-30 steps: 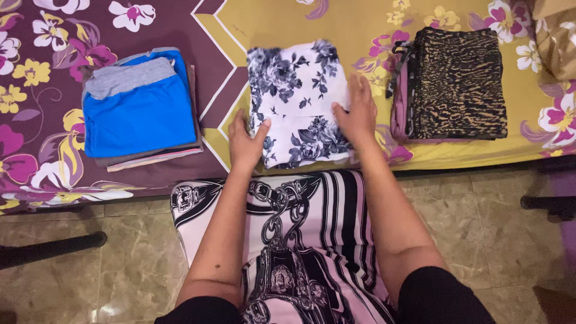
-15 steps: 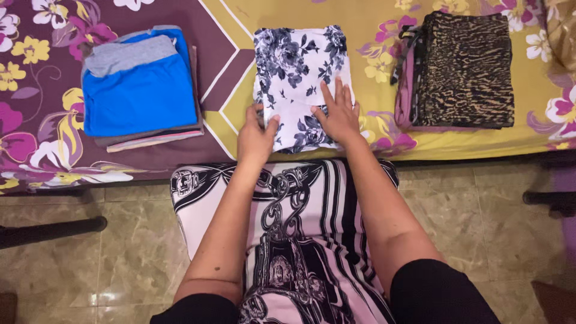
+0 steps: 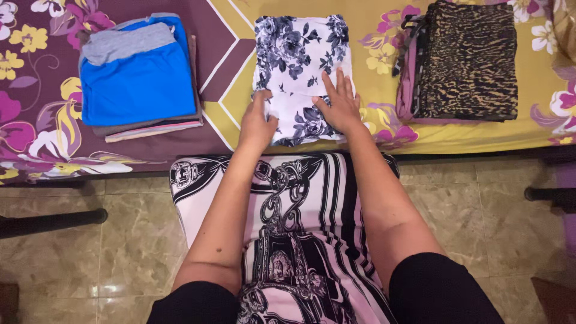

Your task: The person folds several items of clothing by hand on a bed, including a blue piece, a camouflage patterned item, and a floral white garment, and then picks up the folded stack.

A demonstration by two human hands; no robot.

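Head view: folded floral cloth point(image 3: 300, 66) lies under both hands point(image 3: 300, 117).

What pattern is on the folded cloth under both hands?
White with dark grey-black flowers: the folded cloth, clearest in the head view.

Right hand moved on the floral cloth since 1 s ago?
Yes. The right hand slid left, from the floral cloth's right edge onto its middle.

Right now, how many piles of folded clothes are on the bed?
3: a blue pile on the left, a floral piece in the middle under both hands, and a leopard-print pile on the right.
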